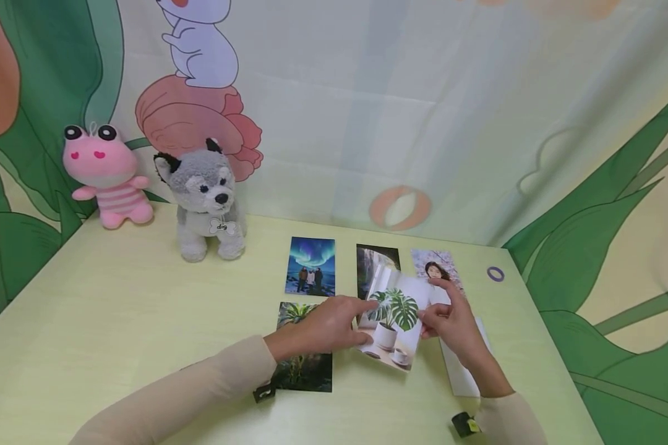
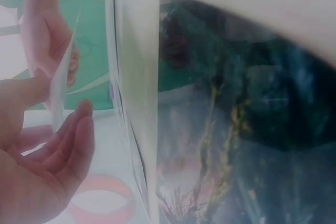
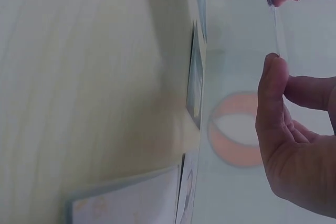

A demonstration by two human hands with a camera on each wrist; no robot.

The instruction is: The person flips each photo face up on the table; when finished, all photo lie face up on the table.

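A photo card of a potted monstera plant (image 1: 386, 337) is held up over the table, tilted, between both hands. My left hand (image 1: 334, 324) pinches its left edge between thumb and fingers. On the opposite edge, the thumb and fingers of my right hand (image 1: 453, 324) pinch the card. Seen edge-on, the card (image 2: 62, 90) looks like a thin white sheet in the left wrist view. Under my left forearm lies a dark jungle plant photo (image 1: 312, 377), partly covered. Behind the held card, a cave photo (image 1: 378, 254) is partly hidden.
An aurora photo (image 1: 310, 266) and a portrait photo with blossoms (image 1: 445, 262) lie in the back row. A whitish card (image 1: 461, 371) sits beneath my right hand. Farther right is a purple ring (image 1: 495, 274). A grey plush dog (image 1: 208, 204) and pink plush frog (image 1: 111, 179) stand back left.
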